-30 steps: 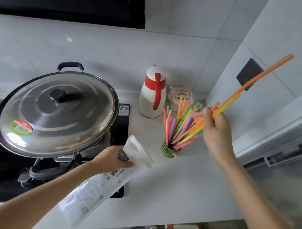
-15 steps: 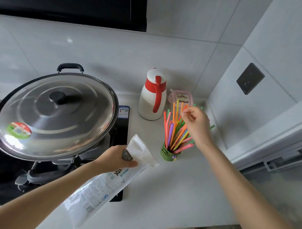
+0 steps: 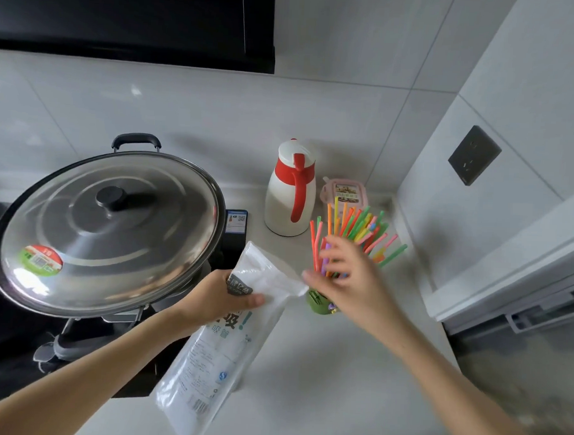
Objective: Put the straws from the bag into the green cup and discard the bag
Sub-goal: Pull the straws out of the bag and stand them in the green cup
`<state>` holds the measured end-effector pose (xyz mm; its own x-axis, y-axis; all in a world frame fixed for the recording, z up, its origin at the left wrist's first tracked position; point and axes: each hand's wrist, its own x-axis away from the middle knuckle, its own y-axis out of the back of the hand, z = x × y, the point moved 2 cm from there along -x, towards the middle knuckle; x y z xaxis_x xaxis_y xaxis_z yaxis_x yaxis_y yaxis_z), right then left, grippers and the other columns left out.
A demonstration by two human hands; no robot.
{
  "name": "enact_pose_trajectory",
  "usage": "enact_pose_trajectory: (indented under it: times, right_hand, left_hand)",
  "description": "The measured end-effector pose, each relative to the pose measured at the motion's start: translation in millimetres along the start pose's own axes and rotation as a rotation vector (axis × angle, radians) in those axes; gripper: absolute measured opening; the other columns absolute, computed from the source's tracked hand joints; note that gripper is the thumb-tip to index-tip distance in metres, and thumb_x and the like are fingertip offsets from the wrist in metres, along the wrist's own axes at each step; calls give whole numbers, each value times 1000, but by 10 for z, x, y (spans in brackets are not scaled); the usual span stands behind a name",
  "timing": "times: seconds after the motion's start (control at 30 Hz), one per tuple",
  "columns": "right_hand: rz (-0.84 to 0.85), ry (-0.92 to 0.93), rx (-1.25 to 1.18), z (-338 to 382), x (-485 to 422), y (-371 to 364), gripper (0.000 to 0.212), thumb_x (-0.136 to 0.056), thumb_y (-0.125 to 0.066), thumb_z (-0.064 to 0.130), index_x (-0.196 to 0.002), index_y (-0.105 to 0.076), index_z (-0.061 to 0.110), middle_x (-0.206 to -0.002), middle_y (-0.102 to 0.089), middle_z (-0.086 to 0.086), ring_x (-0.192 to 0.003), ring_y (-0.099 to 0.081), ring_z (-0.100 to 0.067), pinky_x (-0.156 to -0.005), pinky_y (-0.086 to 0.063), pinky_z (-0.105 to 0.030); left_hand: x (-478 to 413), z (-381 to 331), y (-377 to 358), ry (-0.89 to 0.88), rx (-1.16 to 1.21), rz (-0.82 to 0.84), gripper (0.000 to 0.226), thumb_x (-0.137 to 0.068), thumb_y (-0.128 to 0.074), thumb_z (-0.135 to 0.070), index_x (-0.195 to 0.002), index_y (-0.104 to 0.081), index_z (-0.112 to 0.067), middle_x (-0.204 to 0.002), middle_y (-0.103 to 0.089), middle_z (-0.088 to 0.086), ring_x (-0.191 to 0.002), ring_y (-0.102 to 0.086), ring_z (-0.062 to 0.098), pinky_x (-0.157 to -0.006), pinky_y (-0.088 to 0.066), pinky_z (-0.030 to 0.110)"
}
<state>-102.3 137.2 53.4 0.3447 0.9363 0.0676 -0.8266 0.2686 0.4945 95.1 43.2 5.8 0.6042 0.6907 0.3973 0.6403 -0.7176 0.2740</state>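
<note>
Beside the green cup (image 3: 318,303), right hand (image 3: 352,278) nears bag (image 3: 229,339) mouth.

A pale countertop (image 3: 323,365) runs along the tiled wall into a corner. On it a white and red jug (image 3: 291,198) stands near the back, with a small pink container (image 3: 344,194) just beside it toward the corner. In front of these sits a green cup (image 3: 320,304) holding a fan of coloured straws (image 3: 360,233). A black hob (image 3: 14,344) is set into the counter's left part.
</note>
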Motion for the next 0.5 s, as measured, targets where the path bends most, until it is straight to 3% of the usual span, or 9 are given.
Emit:
enact_pose_trajectory:
  times: [0.07, 0.17, 0.27, 0.4, 0.47, 0.5]
  right_hand:
    - [165, -159, -29, -145, 1, -206, 74, -69, -79, 40, -132, -47, 17, -106, -66, -1, -91, -69, -19, -80, -57, -38]
    - [175, -191, -185, -147, -29, -318, 33, -82, -71, 19, -111, -62, 5, -90, -71, -9, -74, -71, -16, -67, -61, -37]
    - [85, -98, -131, -68, -37, -292, 12, -84, -66, 9, -87, -69, -3, -74, -66, -16, -57, -65, -12, -52, -52, -21]
    - [-81, -143, -254, -28, -72, -147, 17, -85, -64, 3, -70, -65, 10, -70, -63, -12, -48, -61, -10, -43, -44, -13]
    - [-143, -189, -345, -49, -86, -94, 15, -86, -62, 1, -73, -64, 7, -74, -63, -12, -54, -64, -16, -40, -41, -11]
    - [-178, -228, -390, -78, -90, -86, 12, -86, -60, 0, -75, -64, 5, -77, -64, -14, -59, -65, -21, -40, -43, -12]
  left_hand:
    - [3, -68, 10, -5, 38, -4, 31, -69, -81, -24, -87, -69, -1, -71, -72, 2, -66, -68, 13, -61, -57, 20]
    - [-2, -133, -2, -43, 40, -31, 30, -69, -82, -19, -91, -71, -4, -83, -75, 12, -72, -71, 17, -64, -58, 22]
    - [12, -101, 24, -33, 68, 21, 25, -69, -82, -15, -91, -72, -10, -88, -77, 7, -79, -73, 17, -69, -58, 24]
    - [93, 23, 16, 3, -30, 238, 26, -73, -79, -12, -97, -70, -13, -98, -76, 2, -92, -72, 17, -81, -57, 29]
    - [95, 108, -19, 7, -24, 223, 40, -70, -82, -17, -106, -66, -17, -105, -74, 2, -97, -71, 17, -88, -57, 37]
    - [82, 144, -28, -2, -15, 166, 58, -63, -86, -27, -114, -59, -21, -109, -72, 1, -100, -69, 16, -91, -56, 41]
